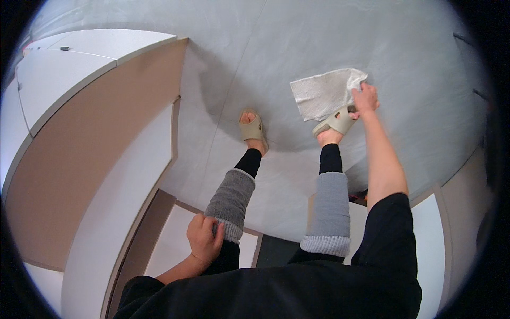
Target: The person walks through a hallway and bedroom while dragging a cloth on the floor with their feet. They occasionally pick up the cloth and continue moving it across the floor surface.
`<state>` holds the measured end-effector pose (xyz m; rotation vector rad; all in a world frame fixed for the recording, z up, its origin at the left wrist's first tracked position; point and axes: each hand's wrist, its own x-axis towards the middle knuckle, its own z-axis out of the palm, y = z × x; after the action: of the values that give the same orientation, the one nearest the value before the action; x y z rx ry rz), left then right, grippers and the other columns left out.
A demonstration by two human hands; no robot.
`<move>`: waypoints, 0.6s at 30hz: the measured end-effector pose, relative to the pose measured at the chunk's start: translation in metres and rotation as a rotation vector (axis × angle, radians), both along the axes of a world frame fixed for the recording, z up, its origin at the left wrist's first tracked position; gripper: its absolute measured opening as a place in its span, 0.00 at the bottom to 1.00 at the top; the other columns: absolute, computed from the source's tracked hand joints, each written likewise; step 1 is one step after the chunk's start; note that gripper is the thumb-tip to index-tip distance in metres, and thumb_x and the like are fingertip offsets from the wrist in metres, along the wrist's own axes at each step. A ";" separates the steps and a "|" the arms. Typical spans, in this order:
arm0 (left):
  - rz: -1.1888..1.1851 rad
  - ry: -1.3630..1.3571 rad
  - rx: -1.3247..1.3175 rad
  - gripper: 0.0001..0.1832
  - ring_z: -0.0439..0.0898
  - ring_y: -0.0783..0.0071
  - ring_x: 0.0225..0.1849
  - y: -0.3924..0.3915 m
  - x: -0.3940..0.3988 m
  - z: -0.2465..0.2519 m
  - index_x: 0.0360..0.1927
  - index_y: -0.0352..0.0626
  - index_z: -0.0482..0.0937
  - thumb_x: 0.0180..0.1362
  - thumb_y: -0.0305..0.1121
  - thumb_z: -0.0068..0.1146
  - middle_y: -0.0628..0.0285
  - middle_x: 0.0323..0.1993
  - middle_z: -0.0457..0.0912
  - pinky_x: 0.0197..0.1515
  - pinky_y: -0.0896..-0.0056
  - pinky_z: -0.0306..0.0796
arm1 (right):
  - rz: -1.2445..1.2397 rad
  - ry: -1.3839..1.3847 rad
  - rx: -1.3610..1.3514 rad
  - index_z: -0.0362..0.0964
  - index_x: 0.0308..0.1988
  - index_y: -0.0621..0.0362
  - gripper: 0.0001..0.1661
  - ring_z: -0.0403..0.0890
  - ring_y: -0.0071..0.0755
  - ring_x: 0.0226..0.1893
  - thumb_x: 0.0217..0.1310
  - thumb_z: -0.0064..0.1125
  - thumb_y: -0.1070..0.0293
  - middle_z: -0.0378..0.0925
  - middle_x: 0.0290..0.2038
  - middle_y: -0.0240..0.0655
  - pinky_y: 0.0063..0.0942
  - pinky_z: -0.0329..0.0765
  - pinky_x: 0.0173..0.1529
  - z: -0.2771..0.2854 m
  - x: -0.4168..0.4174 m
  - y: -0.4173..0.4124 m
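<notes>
A white cloth or paper towel (322, 93) spreads over the grey floor, its right end bunched. My right hand (365, 98) grips that bunched end, just beyond the toes of my right foot. On that foot is a beige open-toed slipper (339, 121), tilted on the floor beside the cloth's lower edge. The matching left slipper (252, 127) stands farther left. My left hand (204, 235) rests with curled fingers on my left knee, against a dark grey knitted leg warmer (233, 195). Whether those fingers pinch the knit is unclear. A lighter grey leg warmer (332, 207) covers my right shin.
To the left stands white and tan furniture (119, 119) with a pale top and a lower ledge. Light-coloured panels (430, 239) are at the lower right. Smooth grey floor (255, 191) with thin seams runs beneath my feet. Dark thin objects (464, 38) show at the right rim.
</notes>
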<state>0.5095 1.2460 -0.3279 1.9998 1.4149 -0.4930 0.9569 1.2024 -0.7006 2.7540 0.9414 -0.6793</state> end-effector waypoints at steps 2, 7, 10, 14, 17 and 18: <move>-0.021 -0.023 -0.001 0.10 0.70 0.55 0.27 0.005 0.001 0.000 0.25 0.42 0.70 0.44 0.28 0.62 0.55 0.24 0.68 0.28 0.59 0.62 | -0.007 0.306 0.210 0.70 0.45 0.54 0.21 0.78 0.45 0.42 0.51 0.55 0.58 0.76 0.39 0.44 0.39 0.73 0.45 0.013 -0.009 -0.004; -0.004 -0.031 0.004 0.10 0.71 0.54 0.28 0.006 0.003 0.003 0.25 0.42 0.69 0.46 0.29 0.61 0.55 0.24 0.68 0.30 0.57 0.63 | 0.296 0.531 0.412 0.68 0.36 0.57 0.13 0.75 0.48 0.38 0.46 0.56 0.69 0.75 0.34 0.41 0.42 0.72 0.42 0.129 -0.087 0.029; 0.003 -0.051 0.026 0.10 0.71 0.54 0.29 0.002 0.006 0.005 0.25 0.42 0.69 0.47 0.30 0.61 0.55 0.24 0.68 0.30 0.56 0.64 | 0.463 0.535 0.471 0.68 0.34 0.53 0.12 0.74 0.42 0.38 0.44 0.57 0.72 0.72 0.33 0.37 0.39 0.71 0.43 0.199 -0.128 0.042; 0.019 -0.050 0.038 0.11 0.72 0.54 0.30 0.001 0.005 0.009 0.24 0.42 0.68 0.48 0.32 0.61 0.55 0.25 0.69 0.30 0.56 0.65 | 0.520 0.596 0.539 0.68 0.33 0.52 0.14 0.73 0.39 0.38 0.41 0.59 0.75 0.69 0.33 0.33 0.36 0.71 0.43 0.280 -0.171 0.053; 0.040 -0.072 0.057 0.11 0.72 0.54 0.30 -0.001 0.001 0.010 0.24 0.43 0.69 0.48 0.33 0.61 0.55 0.25 0.69 0.31 0.57 0.65 | 0.542 0.621 0.584 0.68 0.32 0.53 0.16 0.73 0.38 0.37 0.37 0.60 0.77 0.69 0.32 0.33 0.35 0.71 0.41 0.329 -0.190 0.057; 0.047 -0.081 0.066 0.11 0.72 0.55 0.31 -0.001 0.001 0.010 0.24 0.43 0.69 0.49 0.33 0.61 0.56 0.25 0.69 0.32 0.57 0.65 | 0.545 0.624 0.589 0.69 0.32 0.53 0.17 0.73 0.38 0.37 0.36 0.61 0.78 0.69 0.33 0.32 0.34 0.71 0.41 0.343 -0.195 0.057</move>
<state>0.5104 1.2450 -0.3175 2.0101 1.4415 -0.3449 0.7623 1.2598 -0.3577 2.4934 2.2198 -1.3458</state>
